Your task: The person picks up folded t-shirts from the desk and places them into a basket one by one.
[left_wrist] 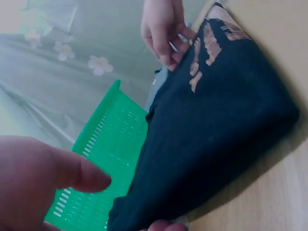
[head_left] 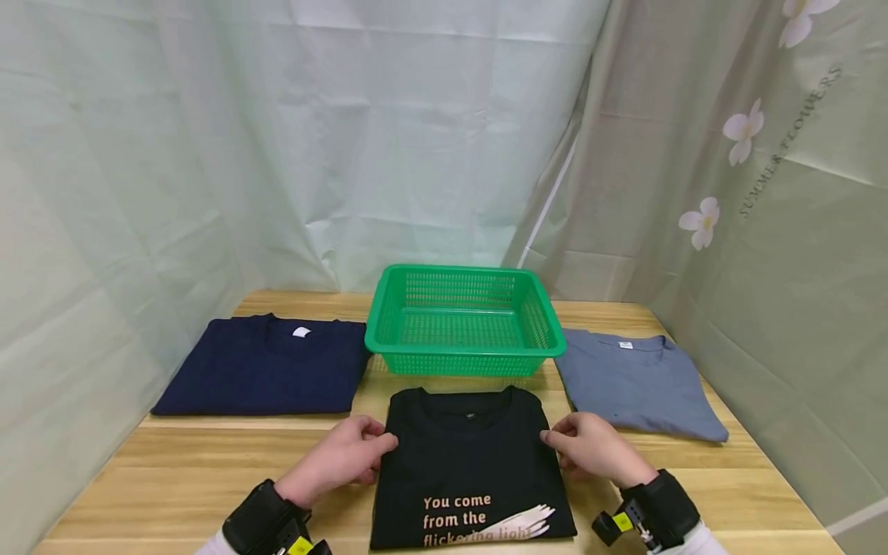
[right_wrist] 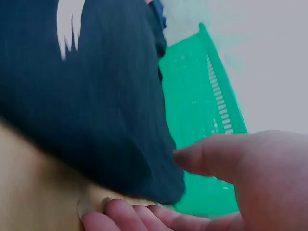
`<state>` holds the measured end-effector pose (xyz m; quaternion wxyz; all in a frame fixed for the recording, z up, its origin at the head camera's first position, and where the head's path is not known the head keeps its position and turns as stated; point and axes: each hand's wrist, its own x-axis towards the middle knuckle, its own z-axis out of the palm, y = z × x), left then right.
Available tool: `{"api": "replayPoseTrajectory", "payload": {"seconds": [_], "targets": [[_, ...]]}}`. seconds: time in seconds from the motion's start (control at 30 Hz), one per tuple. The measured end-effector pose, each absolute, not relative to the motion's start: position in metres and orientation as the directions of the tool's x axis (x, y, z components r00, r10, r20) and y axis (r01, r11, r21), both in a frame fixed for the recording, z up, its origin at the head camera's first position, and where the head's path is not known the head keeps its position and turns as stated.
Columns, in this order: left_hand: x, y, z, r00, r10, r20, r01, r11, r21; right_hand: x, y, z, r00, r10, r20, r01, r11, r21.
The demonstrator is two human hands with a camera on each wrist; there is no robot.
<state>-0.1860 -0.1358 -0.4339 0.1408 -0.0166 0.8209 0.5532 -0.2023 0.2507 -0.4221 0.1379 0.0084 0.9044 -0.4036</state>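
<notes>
A folded black T-shirt [head_left: 468,455] with printed lettering and a pale brush-stroke lies on the table in front of me. My left hand [head_left: 355,453] is at its left edge; in the left wrist view the thumb [left_wrist: 84,173] stands off the cloth, with fingertips low by the shirt's edge. At the opposite edge is my right hand [head_left: 590,447]. Its thumb tip is close to the cloth in the right wrist view, and its fingers [right_wrist: 127,216] are low beside the edge, with a gap between thumb and fingers.
Behind the shirt stands a green plastic basket [head_left: 458,364] with nothing visible inside. A folded navy T-shirt [head_left: 270,378] lies at the left, a folded grey-blue T-shirt [head_left: 638,385] at the right. Curtains [head_left: 416,139] hang around the wooden table [head_left: 208,455].
</notes>
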Motion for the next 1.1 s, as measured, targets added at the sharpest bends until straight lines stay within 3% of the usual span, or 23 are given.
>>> {"api": "replayPoseTrajectory", "payload": {"seconds": [0.2,0.5,0.87,1.1], "targets": [[-0.184,-0.130,-0.431,-0.964,0.086,-0.253,-0.197,0.410,0.890,-0.203,0.248,-0.428,-0.931,-0.140,-0.337,0.196,0.587,-0.786],[-0.187,-0.125,-0.430,-0.955,0.131,-0.265,-0.186,0.430,0.883,-0.203,0.243,-0.431,-0.922,-0.190,-0.339,0.196,0.526,-0.828],[-0.196,-0.131,-0.433,-0.886,0.385,-0.258,-0.145,0.300,0.943,-0.202,0.238,-0.427,-0.894,-0.325,-0.307,0.139,0.450,-0.882],[-0.193,-0.133,-0.433,-0.852,0.462,-0.247,-0.198,0.153,0.968,-0.206,0.242,-0.428,-0.833,-0.415,-0.365,0.239,0.324,-0.915]]}}
